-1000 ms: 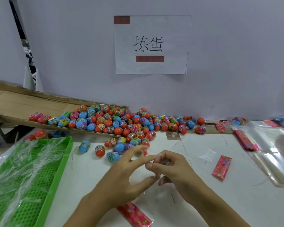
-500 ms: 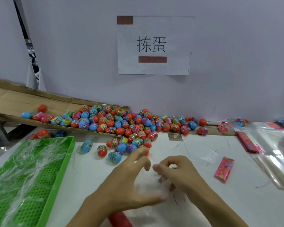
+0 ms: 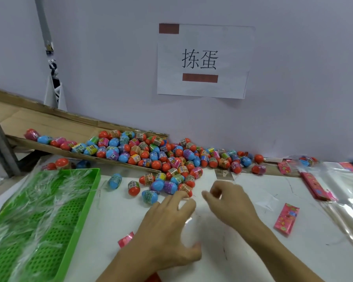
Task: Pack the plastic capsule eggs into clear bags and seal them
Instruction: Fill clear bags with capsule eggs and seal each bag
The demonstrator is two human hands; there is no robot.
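Dozens of orange, blue and purple plastic capsule eggs (image 3: 167,157) spill from one cardboard chute (image 3: 49,127) onto the white table (image 3: 253,267). Two hands work one clear plastic bag (image 3: 192,226): the left hand (image 3: 167,226) grips it, the right hand (image 3: 230,202) pinches its mouth. Slippery film could collapse shut; loose eggs may roll away.

bare forearms — no sleeves, ringless hands (image 3: 198,212)
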